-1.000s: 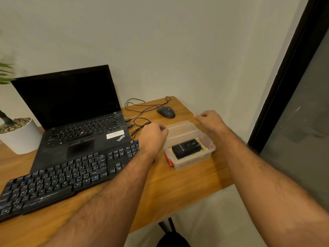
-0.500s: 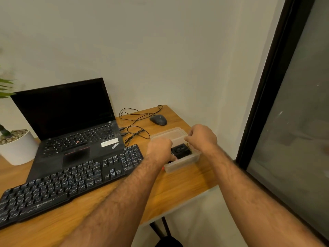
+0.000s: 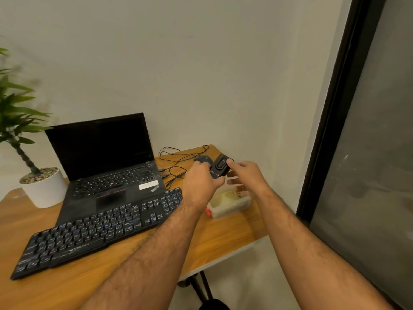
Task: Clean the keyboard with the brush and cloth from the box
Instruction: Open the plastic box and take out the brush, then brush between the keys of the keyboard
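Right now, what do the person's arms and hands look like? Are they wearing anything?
Both forearms are bare and hairy, with no sleeves in view. The left hand and right hand wear no gloves, and no rings, watch or bracelet show on the fingers or wrists from this view.

- The black brush case (image 3: 219,168), rounded with pale lettering on its face, is up above the box, tilted, gripped from the left side by the left hand (image 3: 201,180) and touched at its top right by the right hand (image 3: 248,175).
- The clear plastic box (image 3: 232,203) sits open near the desk's right edge, something yellowish lying inside.
- The black keyboard (image 3: 96,229) lies slantwise on the desk, just left of the box.
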